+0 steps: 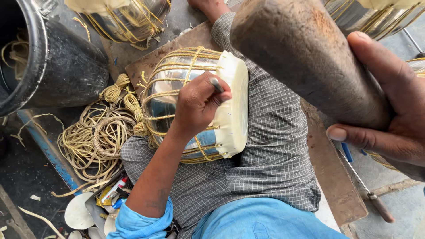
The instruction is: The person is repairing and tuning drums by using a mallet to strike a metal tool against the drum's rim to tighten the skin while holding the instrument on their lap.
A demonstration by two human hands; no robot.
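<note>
A shiny metal drum shell (166, 95) laced with yellow cord lies on its side across my lap, its pale hide head (233, 104) facing right. My left hand (197, 104) rests on the shell near the hide's rim and pinches a thin metal spike (216, 84) against it. My right hand (392, 110) is raised close to the camera, gripping a thick wooden mallet (305, 55) whose rounded end points up and left, above the drum. My legs in checked cloth (274, 146) lie under the drum.
A heap of yellow cord (95, 137) lies left of the drum. A large black drum body (48, 57) stands at upper left, more laced metal shells at the top (128, 17) and upper right (380, 15). An awl with a wooden handle (374, 199) lies at lower right. I sit on a wooden board (332, 177).
</note>
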